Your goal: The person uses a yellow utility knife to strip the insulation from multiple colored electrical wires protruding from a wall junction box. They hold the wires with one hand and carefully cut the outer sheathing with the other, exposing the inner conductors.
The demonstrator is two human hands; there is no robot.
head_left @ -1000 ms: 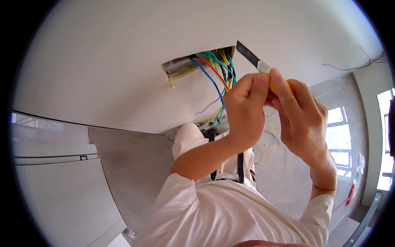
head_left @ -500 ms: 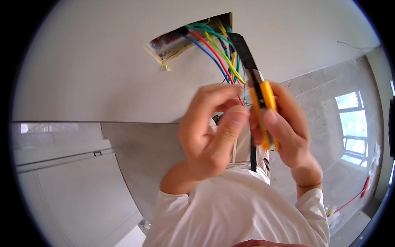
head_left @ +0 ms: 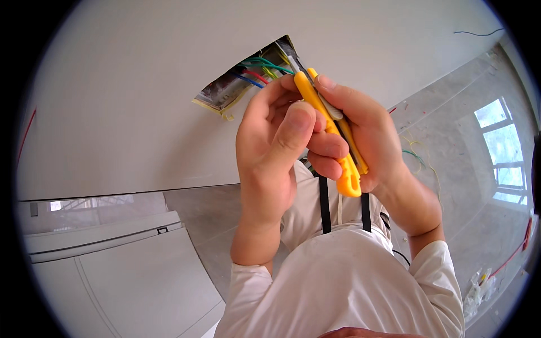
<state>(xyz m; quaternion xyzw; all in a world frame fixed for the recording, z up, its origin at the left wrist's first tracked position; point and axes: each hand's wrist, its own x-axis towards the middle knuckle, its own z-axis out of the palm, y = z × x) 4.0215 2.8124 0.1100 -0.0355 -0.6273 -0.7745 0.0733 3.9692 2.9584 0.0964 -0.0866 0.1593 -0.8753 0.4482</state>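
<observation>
My right hand is closed around a yellow-and-black utility knife, whose short length of blade points up toward the wall opening. Its fingertips curl round the knife's near side. Just left of the knife, my left hand is closed, thumb bent toward the curled fingers. What those fingers hold, if anything, is hidden. Behind them, green wires, a red wire and a blue wire come out of a rectangular opening in the pale wall; their lower lengths are covered by my hands.
Yellowish tape edges the opening. A white panelled unit stands at the lower left. Wire offcuts lie on the shiny floor at the right, along with a clear plastic bag and a red wire by it.
The knife's long dark blade has mostly gone back into the handle. Both hands have come closer together, now overlapping at the knife. My view has shifted, and the opening sits lower and further left.
</observation>
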